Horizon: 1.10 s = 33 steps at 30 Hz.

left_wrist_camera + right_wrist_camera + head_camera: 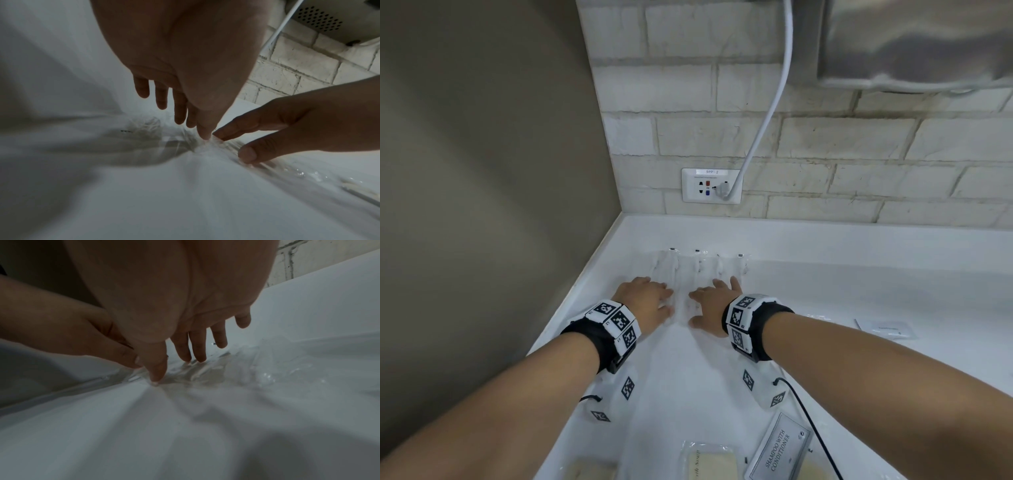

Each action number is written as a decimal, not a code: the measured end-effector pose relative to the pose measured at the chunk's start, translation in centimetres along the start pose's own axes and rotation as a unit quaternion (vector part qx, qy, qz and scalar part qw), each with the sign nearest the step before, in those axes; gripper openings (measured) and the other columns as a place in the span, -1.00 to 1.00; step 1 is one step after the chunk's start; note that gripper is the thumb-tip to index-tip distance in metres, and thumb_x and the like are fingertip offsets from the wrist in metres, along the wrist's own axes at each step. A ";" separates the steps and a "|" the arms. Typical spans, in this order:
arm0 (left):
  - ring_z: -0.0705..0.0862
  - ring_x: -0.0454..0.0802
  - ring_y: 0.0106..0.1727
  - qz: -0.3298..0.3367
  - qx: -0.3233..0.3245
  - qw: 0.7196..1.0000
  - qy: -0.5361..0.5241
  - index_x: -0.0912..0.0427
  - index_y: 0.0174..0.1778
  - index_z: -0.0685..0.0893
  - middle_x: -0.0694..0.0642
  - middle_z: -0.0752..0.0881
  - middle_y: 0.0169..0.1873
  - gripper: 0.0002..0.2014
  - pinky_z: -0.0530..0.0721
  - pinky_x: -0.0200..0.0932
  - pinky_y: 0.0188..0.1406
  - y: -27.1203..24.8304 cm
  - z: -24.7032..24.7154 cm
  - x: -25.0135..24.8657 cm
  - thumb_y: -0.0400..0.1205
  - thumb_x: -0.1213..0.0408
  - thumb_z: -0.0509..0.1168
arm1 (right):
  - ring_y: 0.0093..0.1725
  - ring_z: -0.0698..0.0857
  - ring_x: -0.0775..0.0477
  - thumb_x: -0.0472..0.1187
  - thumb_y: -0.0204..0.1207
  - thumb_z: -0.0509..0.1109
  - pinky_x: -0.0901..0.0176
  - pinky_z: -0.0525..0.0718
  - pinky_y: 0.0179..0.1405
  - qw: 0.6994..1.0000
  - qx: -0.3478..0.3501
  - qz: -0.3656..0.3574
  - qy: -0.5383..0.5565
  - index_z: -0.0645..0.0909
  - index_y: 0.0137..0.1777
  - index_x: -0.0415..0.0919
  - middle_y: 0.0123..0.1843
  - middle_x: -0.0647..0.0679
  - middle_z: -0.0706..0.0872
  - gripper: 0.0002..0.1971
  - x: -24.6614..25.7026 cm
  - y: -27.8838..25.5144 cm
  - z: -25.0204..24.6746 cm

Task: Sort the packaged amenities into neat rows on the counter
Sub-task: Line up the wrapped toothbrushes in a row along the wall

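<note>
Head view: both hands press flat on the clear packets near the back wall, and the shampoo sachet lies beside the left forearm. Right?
Not quite. The head view shows the shampoo sachet beside the right forearm. Left hand and right hand do press the clear packets.

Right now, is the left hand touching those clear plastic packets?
Touching. In the left wrist view, the left hand's thumb tip presses into the crinkled clear plastic packets on the counter.

You can read "SHAMPOO WITH CONDITIONER" on the grey sachet (779, 447) lying at the near tabletop edge, and "9PP-2" on the label strip topping the wall socket plate (711, 186).
</note>
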<state>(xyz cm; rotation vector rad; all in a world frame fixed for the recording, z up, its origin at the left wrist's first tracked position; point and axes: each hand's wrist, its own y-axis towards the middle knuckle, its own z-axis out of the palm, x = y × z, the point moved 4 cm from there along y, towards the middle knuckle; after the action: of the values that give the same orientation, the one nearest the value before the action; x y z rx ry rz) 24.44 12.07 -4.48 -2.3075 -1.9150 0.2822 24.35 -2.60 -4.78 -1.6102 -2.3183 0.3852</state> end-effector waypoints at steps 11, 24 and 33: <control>0.13 0.07 0.70 -0.003 0.012 1.000 0.026 -0.11 0.62 0.32 -0.10 0.24 0.67 -0.49 0.11 0.04 0.65 0.5 0.2 -0.1 0.71 -0.05 0.07 | 0.71 -0.02 -0.21 0.06 0.64 0.16 -0.30 -0.20 0.66 0.999 -0.019 0.001 0.039 0.15 0.65 -0.09 0.68 -0.04 0.25 -0.39 0.2 0.1 0.4; 0.19 0.09 0.68 -0.012 -0.017 1.000 -0.005 -0.06 0.62 0.33 -0.05 0.29 0.65 -0.51 0.14 0.05 0.65 0.3 -0.4 0.7 0.73 0.01 0.07 | 0.72 -0.14 -0.20 0.04 0.67 0.14 -0.28 -0.17 0.67 0.999 -0.015 -0.002 0.036 -0.01 0.70 -0.02 0.74 -0.02 -0.04 -0.35 -0.1 -1.0 0.0; 0.46 0.03 0.52 0.018 -0.099 0.985 -0.139 -0.06 0.43 0.57 -0.04 0.54 0.49 -0.59 0.32 -0.03 0.56 -6.8 -2.3 -0.9 0.67 -0.02 0.24 | 0.65 0.19 -0.19 0.17 0.57 0.25 -0.12 0.13 0.63 0.999 -0.037 -0.019 0.034 0.29 0.60 0.05 0.65 -0.04 0.29 -0.40 -0.4 -9.0 0.3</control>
<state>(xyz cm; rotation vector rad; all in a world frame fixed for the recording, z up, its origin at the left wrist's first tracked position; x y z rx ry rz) 18.29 12.46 -0.75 -2.5500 -2.1168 0.4606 16.61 -6.04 -1.72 -1.5857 -2.3338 0.2359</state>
